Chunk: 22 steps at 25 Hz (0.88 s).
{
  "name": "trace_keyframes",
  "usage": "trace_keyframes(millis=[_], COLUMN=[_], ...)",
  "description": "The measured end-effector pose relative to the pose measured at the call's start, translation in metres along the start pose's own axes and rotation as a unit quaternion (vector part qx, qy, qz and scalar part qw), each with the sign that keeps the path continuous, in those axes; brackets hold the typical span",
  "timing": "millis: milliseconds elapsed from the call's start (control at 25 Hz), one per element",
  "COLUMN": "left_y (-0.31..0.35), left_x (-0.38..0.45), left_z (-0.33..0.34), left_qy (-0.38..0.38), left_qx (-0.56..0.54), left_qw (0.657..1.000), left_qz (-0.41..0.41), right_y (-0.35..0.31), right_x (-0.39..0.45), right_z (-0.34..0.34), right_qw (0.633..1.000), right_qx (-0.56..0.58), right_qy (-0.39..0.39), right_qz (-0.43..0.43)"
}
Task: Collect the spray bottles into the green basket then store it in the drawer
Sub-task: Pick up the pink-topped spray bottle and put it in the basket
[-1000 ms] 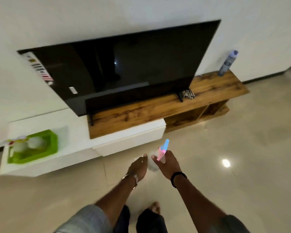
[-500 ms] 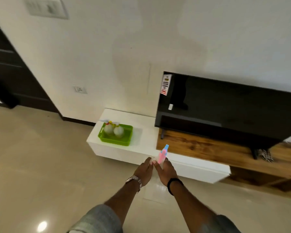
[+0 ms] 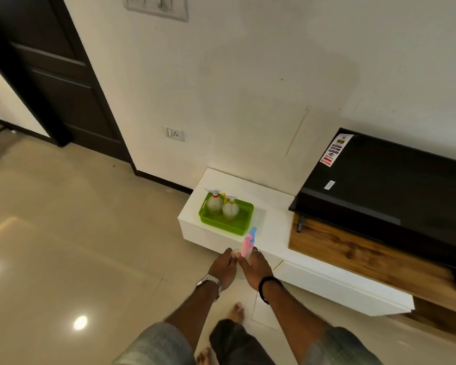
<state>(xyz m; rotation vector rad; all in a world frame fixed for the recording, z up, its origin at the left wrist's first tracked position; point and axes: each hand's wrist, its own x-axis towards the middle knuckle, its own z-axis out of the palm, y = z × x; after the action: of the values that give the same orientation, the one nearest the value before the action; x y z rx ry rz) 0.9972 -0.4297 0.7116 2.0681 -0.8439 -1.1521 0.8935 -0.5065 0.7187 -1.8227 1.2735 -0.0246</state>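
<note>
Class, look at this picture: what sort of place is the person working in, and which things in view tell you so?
Most likely a home living room: a flat television stands on a low wood-and-white TV cabinet, beside a dark door.

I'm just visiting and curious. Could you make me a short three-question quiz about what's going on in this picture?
1. True or false: the green basket sits on the floor.
2. How many bottles stand in the basket?
3. The pink-and-blue bottle is held by: A) left hand only, B) right hand only, C) both hands, D) neither.

Key:
1. False: it sits on the white cabinet.
2. Two.
3. C.
</note>
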Motion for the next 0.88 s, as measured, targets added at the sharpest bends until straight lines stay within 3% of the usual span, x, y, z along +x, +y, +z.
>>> trace_keyframes(millis=[240, 440, 560, 680, 880], left_y=[-0.013, -0.05, -0.067, -0.095, -0.151], left_x=[0.076, 0.186, 0.247, 0.303, 0.348], left_z=[-0.025, -0.027, -0.022, -0.017, -0.012], left_qy=[-0.019, -0.07, -0.095, -0.089, -0.124], left_qx=[0.01, 0.128, 0.187, 0.314, 0.448], left_qw=[0.999, 0.987, 0.978, 0.943, 0.877], left_qz=[-0.049, -0.062, -0.01, 0.069, 0.126], right_y=[-0.009, 0.027, 0.048, 0.065, 0.098], right_x=[0.076, 0.176, 0.238, 0.3, 0.352], right_z=[0.029, 0.068, 0.076, 0.073, 0.103], right_qw=[0.998, 0.995, 0.991, 0.973, 0.979], right_qx=[0.054, 0.083, 0.114, 0.136, 0.027], right_qy=[-0.02, -0.039, 0.063, 0.184, 0.201], right_qz=[-0.001, 0.026, 0.037, 0.019, 0.01])
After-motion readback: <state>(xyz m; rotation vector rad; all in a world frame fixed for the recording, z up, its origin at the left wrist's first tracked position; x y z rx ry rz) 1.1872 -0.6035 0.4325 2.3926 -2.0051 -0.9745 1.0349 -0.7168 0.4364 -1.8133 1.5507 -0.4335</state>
